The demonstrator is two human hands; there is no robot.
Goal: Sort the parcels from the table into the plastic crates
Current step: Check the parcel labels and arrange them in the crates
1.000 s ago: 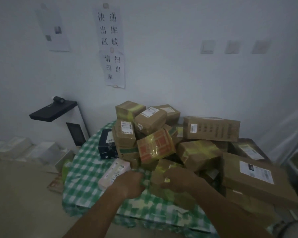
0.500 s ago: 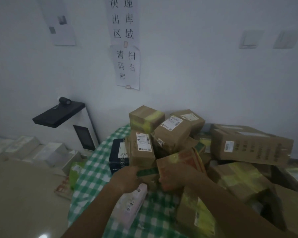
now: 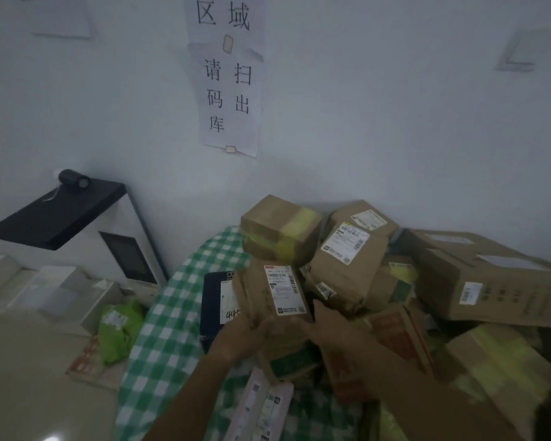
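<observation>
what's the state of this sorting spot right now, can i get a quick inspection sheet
surface: table under a green checked cloth, its right half buried in parcels
job's things: labelled brown parcel gripped from both sides; tape-wrapped box above it; long carton at right; no plastic crates in view
clutter: dark box and pink parcel on the cloth; green bag on the floor
hands: left hand and right hand both hold the labelled parcel
cables: nothing seen
surroundings: white wall with paper notices; white machine with a black top at left
</observation>
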